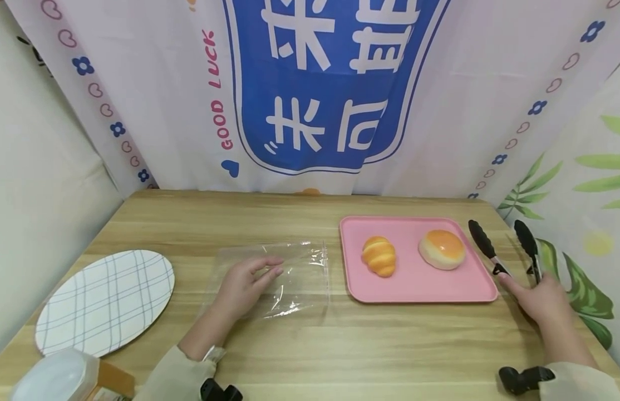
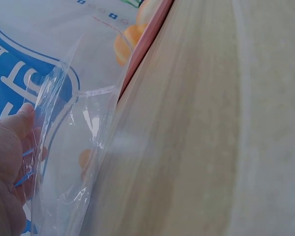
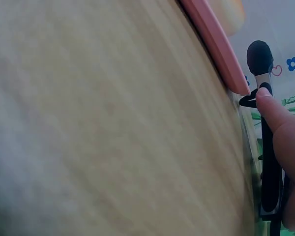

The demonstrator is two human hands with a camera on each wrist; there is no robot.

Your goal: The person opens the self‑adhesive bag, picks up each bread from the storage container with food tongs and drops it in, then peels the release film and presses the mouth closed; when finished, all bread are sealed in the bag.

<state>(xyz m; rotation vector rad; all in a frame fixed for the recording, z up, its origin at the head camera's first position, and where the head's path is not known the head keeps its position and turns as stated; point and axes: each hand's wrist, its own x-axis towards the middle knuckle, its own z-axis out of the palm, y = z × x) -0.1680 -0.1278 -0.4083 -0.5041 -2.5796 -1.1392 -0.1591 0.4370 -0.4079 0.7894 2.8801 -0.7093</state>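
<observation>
One large printed cloth (image 1: 330, 83) hangs at the back, and in front of it spreads a wood-grain desk (image 1: 380, 351). On that, to the right, I can see a pink tray (image 1: 400, 287); at the left lies an oval checked mat (image 1: 107, 303). Between them is a clear plastic bag (image 1: 300, 284), just beside the tray. It looks feather-light, limp and slippery, apt to crinkle and slide; I'd pinch it by the edge near the banded end, one layer at a time.

Black-tipped tongs (image 1: 482, 239) stand at the tray's right end, arms spread. They look stiff and springy, best held midway along both handles, so the tips answer evenly.

The right hand (image 1: 542, 298) grips them, thumb along one handle. The left hand (image 1: 245, 287) is at the bag, its fingers loosely extended with a gap to the thumb; how much film they touch I can't tell.

Smallest are the two breads on the tray: a glazed round bun (image 1: 442, 249) and, left of it, a croissant (image 1: 379, 256), both probably soft enough to dent.
</observation>
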